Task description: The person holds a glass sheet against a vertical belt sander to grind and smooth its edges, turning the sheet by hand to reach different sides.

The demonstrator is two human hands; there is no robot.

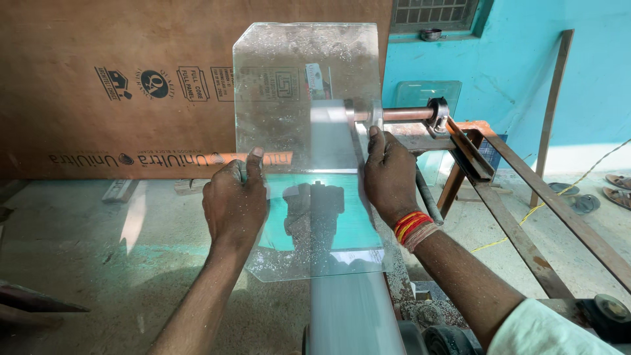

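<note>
A large brown plywood board (131, 85) leans against the wall behind a rusty metal frame (526, 197) that carries a long, blurred sanding belt (342, 263) running toward a shaft (401, 114). Over the belt, a clear glass sheet (305, 85) with clipped corners is held tilted, its lower part just above the moving band. The left hand (233, 204) is closed on the sheet's left edge, thumb on top; the right hand (389, 174), with red and yellow thread at the wrist, clamps the right edge near the shaft.

The bare fingers sit close to raw glass edges and a running belt, so a slip or a sudden catch of the glass could likely cut them or crack the pane. White dust speckles the glass and hands. Where glass and belt meet is hard to make out through the reflections, and the belt's lower roller is cut off at the bottom edge.
</note>
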